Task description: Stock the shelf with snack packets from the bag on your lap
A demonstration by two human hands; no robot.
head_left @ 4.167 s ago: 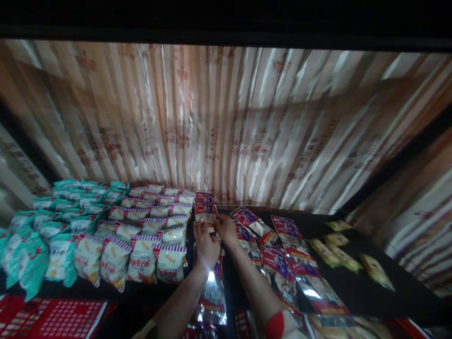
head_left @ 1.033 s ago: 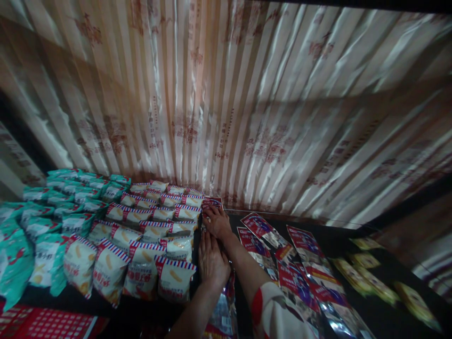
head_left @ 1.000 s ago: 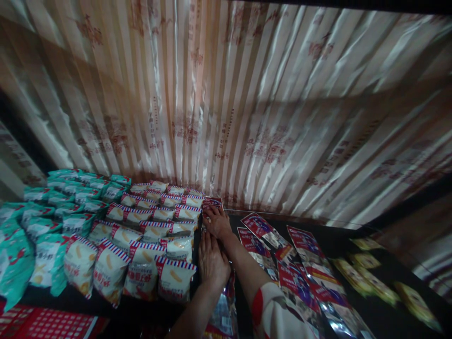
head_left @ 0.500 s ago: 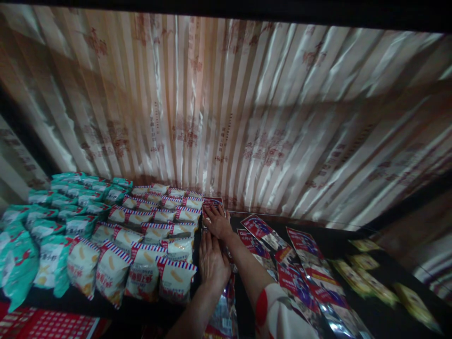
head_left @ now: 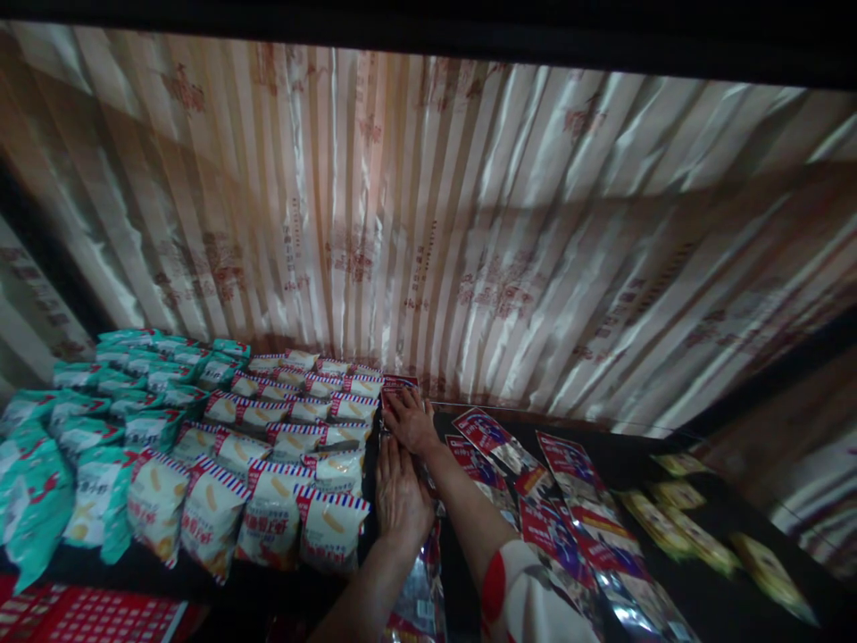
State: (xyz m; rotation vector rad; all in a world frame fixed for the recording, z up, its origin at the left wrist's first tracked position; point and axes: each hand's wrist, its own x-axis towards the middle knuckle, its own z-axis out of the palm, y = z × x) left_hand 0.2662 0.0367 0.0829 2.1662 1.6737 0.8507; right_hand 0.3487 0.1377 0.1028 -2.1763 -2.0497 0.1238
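Both my hands lie flat on a column of red and blue snack packets [head_left: 400,385] on a dark shelf [head_left: 616,446]. My right hand [head_left: 410,420] presses the far packets near the back of the shelf, fingers stretched out. My left hand [head_left: 400,494] rests palm down just in front of it, fingers extended on the nearer packets. A silvery packet [head_left: 416,597] of the same column shows below my left wrist.
Left of my hands stand rows of white, red and blue striped bags [head_left: 271,513], then teal bags [head_left: 40,482]. To the right lie more red packets [head_left: 499,442] and yellow packets [head_left: 660,527]. Striped glossy wrapping [head_left: 428,223] rises behind. Red boxes [head_left: 100,616] sit at bottom left.
About four seconds ago both hands gripped a red packet at the column's far end. Now they lie flat on the column, the right hand farther back. Little has shifted in the last second.
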